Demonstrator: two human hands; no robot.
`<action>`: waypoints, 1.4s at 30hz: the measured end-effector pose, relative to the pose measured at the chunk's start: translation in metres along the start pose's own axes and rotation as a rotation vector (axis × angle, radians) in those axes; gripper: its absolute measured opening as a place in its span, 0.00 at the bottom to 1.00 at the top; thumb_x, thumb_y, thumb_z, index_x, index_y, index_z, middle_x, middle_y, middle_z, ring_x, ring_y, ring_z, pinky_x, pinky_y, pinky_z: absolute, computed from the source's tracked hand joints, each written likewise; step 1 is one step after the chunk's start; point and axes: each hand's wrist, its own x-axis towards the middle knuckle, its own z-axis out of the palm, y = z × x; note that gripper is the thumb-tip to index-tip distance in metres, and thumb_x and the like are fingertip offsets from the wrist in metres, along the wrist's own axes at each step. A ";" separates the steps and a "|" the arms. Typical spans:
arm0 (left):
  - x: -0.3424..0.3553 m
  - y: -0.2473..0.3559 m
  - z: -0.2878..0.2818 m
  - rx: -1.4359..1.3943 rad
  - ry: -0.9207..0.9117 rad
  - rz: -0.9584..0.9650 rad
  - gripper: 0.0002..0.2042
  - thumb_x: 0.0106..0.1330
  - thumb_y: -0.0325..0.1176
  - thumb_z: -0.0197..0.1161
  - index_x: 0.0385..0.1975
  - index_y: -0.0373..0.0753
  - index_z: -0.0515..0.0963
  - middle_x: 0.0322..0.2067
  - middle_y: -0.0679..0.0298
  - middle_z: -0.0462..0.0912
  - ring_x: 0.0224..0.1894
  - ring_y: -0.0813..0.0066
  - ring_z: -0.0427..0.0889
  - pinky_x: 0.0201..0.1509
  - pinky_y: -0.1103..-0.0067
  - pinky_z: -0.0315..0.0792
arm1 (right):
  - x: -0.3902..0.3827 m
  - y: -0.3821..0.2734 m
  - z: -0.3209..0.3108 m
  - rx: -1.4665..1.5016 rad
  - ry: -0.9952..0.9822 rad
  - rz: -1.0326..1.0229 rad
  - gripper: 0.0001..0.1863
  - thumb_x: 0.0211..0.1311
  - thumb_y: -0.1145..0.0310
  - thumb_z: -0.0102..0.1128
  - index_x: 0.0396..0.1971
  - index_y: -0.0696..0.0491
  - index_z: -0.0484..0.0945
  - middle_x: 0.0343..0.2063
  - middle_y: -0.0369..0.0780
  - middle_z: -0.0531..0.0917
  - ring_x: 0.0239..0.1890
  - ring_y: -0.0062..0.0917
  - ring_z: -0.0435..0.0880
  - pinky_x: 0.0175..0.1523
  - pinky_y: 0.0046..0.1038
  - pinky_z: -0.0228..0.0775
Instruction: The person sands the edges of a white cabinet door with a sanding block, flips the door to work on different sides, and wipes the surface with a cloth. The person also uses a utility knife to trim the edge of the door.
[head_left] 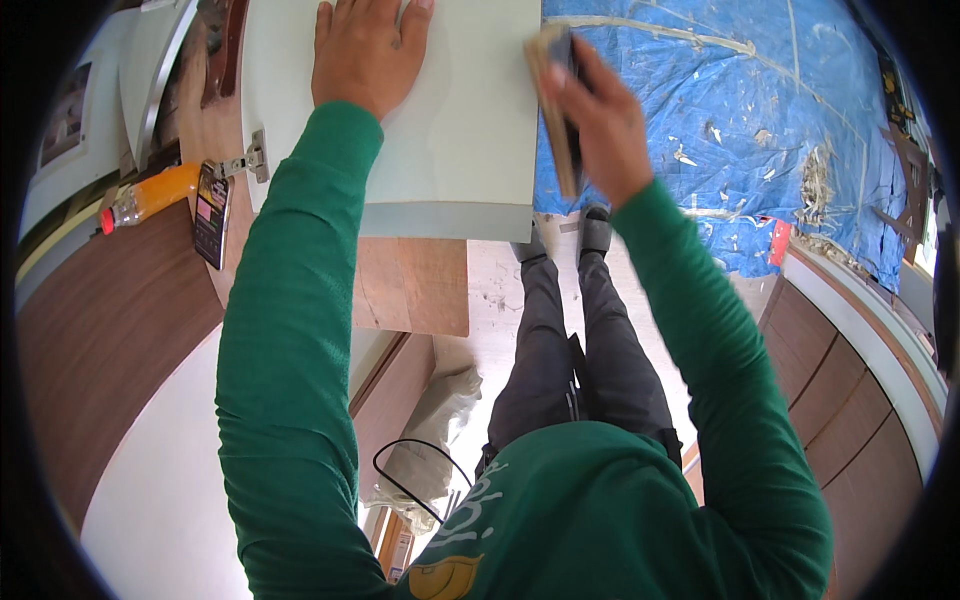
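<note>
A pale, flat cabinet door panel (460, 130) lies before me, with a metal hinge (256, 158) on its left edge. My left hand (368, 55) rests palm down on the panel's upper part, fingers stretched out. Beside the panel's right edge, my right hand (608, 125) grips a long, narrow sanding block (556, 125) with a tan face and a dark back. The block is blurred at its upper end and stands along that edge; whether it touches the edge I cannot tell.
Left of the panel, a phone (211, 215) lies beside an orange drink bottle (155, 195) with a red cap. Wooden boards (410, 285) support the panel. A crumpled blue tarp (690, 120) with debris spreads on the right. Below, a bag (425, 430) sits near a black cable (390, 450).
</note>
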 end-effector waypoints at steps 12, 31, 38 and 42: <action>0.003 0.005 -0.004 -0.010 -0.011 -0.020 0.28 0.80 0.44 0.46 0.72 0.33 0.64 0.73 0.47 0.64 0.77 0.51 0.59 0.81 0.57 0.47 | 0.064 -0.021 -0.004 0.056 -0.007 -0.025 0.29 0.70 0.57 0.67 0.62 0.62 0.76 0.43 0.37 0.85 0.43 0.17 0.80 0.50 0.23 0.74; 0.005 0.004 -0.007 -0.014 -0.060 -0.038 0.30 0.80 0.47 0.46 0.74 0.33 0.61 0.76 0.49 0.60 0.79 0.53 0.56 0.82 0.57 0.44 | 0.084 -0.081 0.009 -0.722 -0.073 -0.221 0.29 0.67 0.51 0.68 0.56 0.61 0.80 0.44 0.42 0.87 0.42 0.22 0.83 0.50 0.27 0.76; -0.004 -0.001 -0.005 -0.013 -0.052 -0.065 0.30 0.79 0.47 0.47 0.73 0.33 0.62 0.75 0.49 0.61 0.79 0.54 0.56 0.82 0.56 0.45 | -0.055 -0.042 -0.001 -0.920 -0.189 -0.267 0.37 0.58 0.55 0.77 0.63 0.59 0.75 0.43 0.51 0.81 0.43 0.41 0.85 0.47 0.37 0.78; -0.002 -0.001 -0.008 -0.041 -0.049 -0.051 0.30 0.79 0.47 0.47 0.73 0.33 0.62 0.75 0.48 0.61 0.78 0.52 0.57 0.81 0.55 0.46 | 0.089 -0.062 0.004 -0.682 -0.132 -0.195 0.27 0.64 0.57 0.73 0.57 0.57 0.81 0.37 0.38 0.84 0.39 0.20 0.81 0.47 0.25 0.76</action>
